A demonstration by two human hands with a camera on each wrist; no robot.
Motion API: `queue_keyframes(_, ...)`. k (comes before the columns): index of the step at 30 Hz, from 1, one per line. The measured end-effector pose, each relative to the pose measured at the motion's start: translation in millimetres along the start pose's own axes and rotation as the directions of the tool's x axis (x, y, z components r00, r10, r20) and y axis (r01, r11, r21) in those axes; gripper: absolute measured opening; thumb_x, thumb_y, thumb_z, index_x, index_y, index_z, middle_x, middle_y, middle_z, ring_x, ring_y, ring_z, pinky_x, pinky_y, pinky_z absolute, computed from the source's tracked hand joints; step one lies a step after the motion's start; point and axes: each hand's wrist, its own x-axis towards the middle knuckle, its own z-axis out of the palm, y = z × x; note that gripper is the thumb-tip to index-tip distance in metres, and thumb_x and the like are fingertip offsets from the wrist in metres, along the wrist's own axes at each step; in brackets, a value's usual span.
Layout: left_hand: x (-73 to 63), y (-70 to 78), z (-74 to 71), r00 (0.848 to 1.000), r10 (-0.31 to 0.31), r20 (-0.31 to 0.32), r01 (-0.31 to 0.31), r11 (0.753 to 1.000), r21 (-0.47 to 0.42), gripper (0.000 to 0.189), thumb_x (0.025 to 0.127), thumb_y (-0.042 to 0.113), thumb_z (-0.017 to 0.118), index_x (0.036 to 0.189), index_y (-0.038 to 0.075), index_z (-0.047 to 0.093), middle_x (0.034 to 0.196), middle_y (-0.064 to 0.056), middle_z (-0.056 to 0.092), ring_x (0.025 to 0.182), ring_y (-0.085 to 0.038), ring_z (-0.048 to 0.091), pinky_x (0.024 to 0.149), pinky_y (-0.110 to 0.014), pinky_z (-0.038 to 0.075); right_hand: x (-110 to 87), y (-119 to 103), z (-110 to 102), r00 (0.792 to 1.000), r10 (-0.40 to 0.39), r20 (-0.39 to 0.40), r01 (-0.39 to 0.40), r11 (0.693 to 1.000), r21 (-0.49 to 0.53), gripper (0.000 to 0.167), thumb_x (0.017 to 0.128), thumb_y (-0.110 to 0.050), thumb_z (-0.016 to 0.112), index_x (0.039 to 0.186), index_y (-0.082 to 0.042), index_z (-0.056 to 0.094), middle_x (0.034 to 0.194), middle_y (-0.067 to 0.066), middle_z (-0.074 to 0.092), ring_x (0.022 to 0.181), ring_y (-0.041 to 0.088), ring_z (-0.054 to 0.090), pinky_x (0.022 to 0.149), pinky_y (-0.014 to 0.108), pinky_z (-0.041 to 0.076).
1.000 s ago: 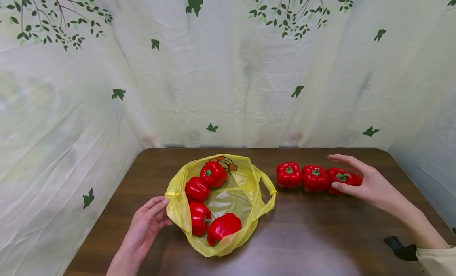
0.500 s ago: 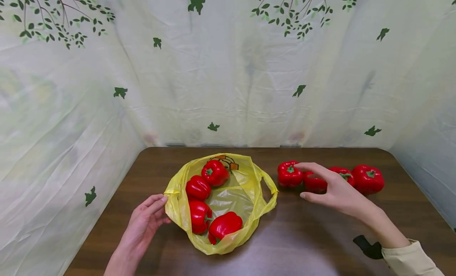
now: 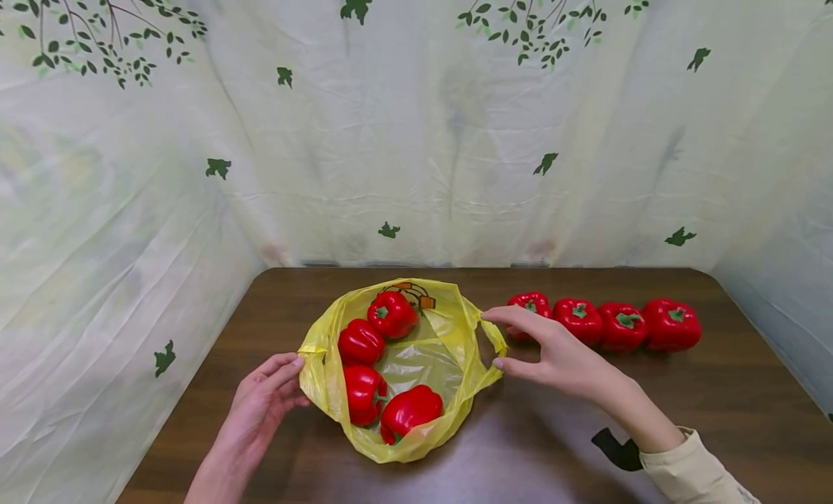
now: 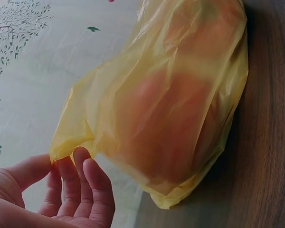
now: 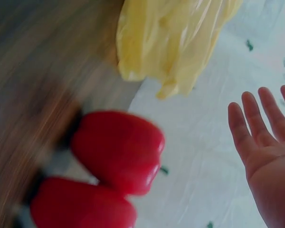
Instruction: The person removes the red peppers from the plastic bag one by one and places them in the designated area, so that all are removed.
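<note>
Head view, brown table point(image 3: 729, 395), leaf-printed cloth point(image 3: 416, 142)

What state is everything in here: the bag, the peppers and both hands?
Yellow bag: mouth open, on the table.
Peppers inside: four visible, lying different ways.
Peppers outside: four, in a row, stems showing.
Left hand: pinching the bag's edge.
Right hand: fingers extended, beside the handle; contact unclear.

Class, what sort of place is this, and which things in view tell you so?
Probably an indoor booth set up for tabletop work. Leaf-printed sheeting hangs behind and on both sides of a brown table, where a yellow bag and a row of red peppers sit.
</note>
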Motion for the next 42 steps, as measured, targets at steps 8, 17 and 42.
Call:
queue_keyframes(8,-0.5,3.1,-1.5,1.0,-0.007,-0.012,0.007,0.999,0.035,0.011,0.098,0.01,0.06,0.092,0.015,0.067,0.087,0.002,0.068,0.071,-0.013,0.065,0.063,-0.031,0.055,16.6,-9,30,0.993,-0.11,0.048,0.109,0.993,0.035,0.054,0.088,-0.019,0.076,0.137,-0.018,0.053,0.133,-0.004,0.056,0.109,0.013,0.054,0.079,0.033,0.054)
queue_keyframes(17,1.4,7.3,-1.8,0.999,-0.028,-0.028,0.03,0.997,0.068,0.009,0.097,0.011,0.062,0.092,0.015,0.068,0.087,0.002,0.068,0.072,-0.013,0.065,0.064,-0.03,0.055,27.3,-14,59,0.984,-0.128,0.12,0.123,0.991,0.052,0.052,0.091,-0.025,0.073,0.138,-0.021,0.052,0.138,-0.007,0.053,0.128,0.012,0.048,0.104,0.036,0.042)
queue_keyframes(42,6.0,-3.2,-0.6,0.999,0.027,-0.037,-0.024,0.997,0.07,0.006,0.096,0.011,0.064,0.091,0.013,0.067,0.084,0.0,0.068,0.07,-0.014,0.064,0.063,-0.031,0.054,26.3,-17,104,0.911,-0.06,0.409,0.069,0.998,-0.006,0.059,0.082,-0.02,0.077,0.136,-0.022,0.056,0.138,-0.009,0.052,0.128,0.011,0.045,0.104,0.031,0.04)
